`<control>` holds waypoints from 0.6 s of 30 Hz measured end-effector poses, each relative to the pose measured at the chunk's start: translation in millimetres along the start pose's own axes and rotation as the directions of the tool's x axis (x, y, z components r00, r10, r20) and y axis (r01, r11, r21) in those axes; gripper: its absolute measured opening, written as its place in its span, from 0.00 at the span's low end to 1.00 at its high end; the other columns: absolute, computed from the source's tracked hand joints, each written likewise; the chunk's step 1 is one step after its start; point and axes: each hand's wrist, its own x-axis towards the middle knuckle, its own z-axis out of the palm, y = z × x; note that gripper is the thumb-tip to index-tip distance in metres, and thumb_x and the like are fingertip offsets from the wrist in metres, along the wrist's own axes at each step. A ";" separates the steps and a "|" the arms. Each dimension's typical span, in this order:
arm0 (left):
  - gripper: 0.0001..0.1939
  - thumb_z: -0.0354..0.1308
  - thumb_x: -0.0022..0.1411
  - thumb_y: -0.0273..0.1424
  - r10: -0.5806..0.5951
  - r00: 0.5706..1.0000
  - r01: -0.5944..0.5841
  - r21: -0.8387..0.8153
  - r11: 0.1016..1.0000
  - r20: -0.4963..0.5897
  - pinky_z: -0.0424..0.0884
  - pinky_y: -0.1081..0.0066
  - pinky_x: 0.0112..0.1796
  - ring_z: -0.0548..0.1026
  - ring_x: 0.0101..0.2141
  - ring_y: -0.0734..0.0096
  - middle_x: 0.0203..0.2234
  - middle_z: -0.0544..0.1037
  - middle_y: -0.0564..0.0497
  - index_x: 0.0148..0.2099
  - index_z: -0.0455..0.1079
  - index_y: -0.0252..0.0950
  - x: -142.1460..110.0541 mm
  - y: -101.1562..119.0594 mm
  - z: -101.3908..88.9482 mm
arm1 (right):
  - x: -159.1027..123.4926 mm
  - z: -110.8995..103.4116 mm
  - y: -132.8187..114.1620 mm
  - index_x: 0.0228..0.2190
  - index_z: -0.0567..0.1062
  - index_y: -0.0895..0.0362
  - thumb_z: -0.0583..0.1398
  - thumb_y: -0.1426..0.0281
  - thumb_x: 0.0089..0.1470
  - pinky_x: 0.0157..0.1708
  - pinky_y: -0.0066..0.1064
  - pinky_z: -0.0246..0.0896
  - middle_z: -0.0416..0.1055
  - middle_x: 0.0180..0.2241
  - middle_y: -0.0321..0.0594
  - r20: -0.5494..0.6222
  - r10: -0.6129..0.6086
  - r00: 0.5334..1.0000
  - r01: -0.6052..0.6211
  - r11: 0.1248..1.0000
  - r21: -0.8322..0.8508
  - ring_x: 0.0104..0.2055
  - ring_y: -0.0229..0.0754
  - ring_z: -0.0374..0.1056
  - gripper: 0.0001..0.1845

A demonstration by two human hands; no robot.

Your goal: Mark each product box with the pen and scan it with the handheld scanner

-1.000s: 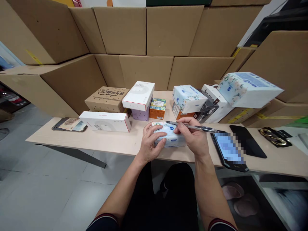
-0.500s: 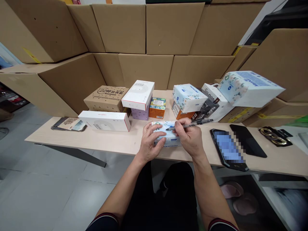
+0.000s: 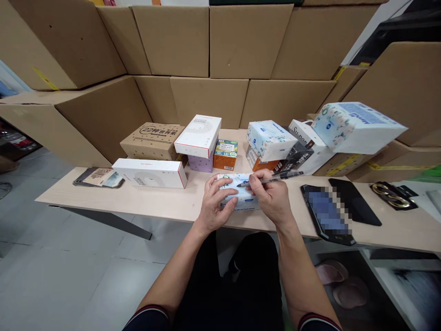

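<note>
A white-and-blue flowered tissue pack (image 3: 245, 200) lies at the front edge of the table, in front of my body. My left hand (image 3: 217, 202) holds its left part, fingers bent over the top and thumb along the near side. In my right hand (image 3: 272, 197) is a black-and-clear pen (image 3: 275, 177), pinched between thumb and fingers. The pen slants, its tip down at the pack's top near my left fingers and its back end pointing right. My right hand covers the right end of the pack.
Behind the pack stand white power bank boxes (image 3: 198, 133), a brown carton (image 3: 151, 140), a small orange box (image 3: 225, 155) and more tissue packs (image 3: 270, 140). To the right lie a phone (image 3: 327, 214), a black slab (image 3: 356, 202) and gold rings (image 3: 391, 195). Large cartons (image 3: 172, 41) wall the back.
The pen has shifted very slightly to the left in my right hand. Both hands and the tissue pack stay in nearly the same place.
</note>
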 end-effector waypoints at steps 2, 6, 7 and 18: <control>0.06 0.59 0.67 0.32 0.002 1.000 -0.002 0.006 1.000 0.000 0.64 0.49 0.61 0.74 0.53 0.62 0.49 0.77 0.44 0.45 0.74 0.39 0.3 0.3 -0.1 | -1.6 1.4 -0.3 0.28 0.72 0.56 0.58 0.60 0.63 0.27 0.26 0.63 0.72 0.24 0.32 -0.021 0.020 1.000 -0.019 0.998 0.058 0.25 0.34 0.72 0.15; 0.06 0.59 0.67 0.33 0.006 1.000 -0.006 0.009 1.000 -0.012 0.65 0.49 0.60 0.74 0.52 0.61 0.48 0.78 0.44 0.44 0.75 0.39 1.1 0.6 0.1 | -7.8 -0.2 -2.1 0.32 0.71 0.54 0.59 0.59 0.63 0.21 0.24 0.60 0.69 0.19 0.29 -0.274 0.076 0.959 0.008 0.956 0.292 0.20 0.33 0.67 0.13; 0.06 0.59 0.67 0.32 0.007 1.000 -0.007 0.006 1.000 -0.014 0.65 0.49 0.60 0.75 0.52 0.61 0.48 0.78 0.44 0.44 0.75 0.39 1.2 0.7 0.1 | -10.0 -3.5 -0.7 0.33 0.71 0.54 0.59 0.58 0.63 0.20 0.24 0.59 0.70 0.20 0.29 -0.364 0.088 0.927 0.039 0.945 0.326 0.19 0.33 0.66 0.13; 0.06 0.59 0.67 0.32 -0.005 1.000 0.005 -0.008 1.000 -0.013 0.64 0.49 0.61 0.75 0.52 0.62 0.48 0.78 0.44 0.45 0.74 0.38 0.7 0.8 0.4 | -41.2 -57.9 66.4 0.52 0.75 0.58 0.54 0.71 0.61 0.45 0.45 0.63 0.72 0.51 0.54 0.107 0.048 0.993 0.055 0.613 -0.788 0.50 0.54 0.64 0.20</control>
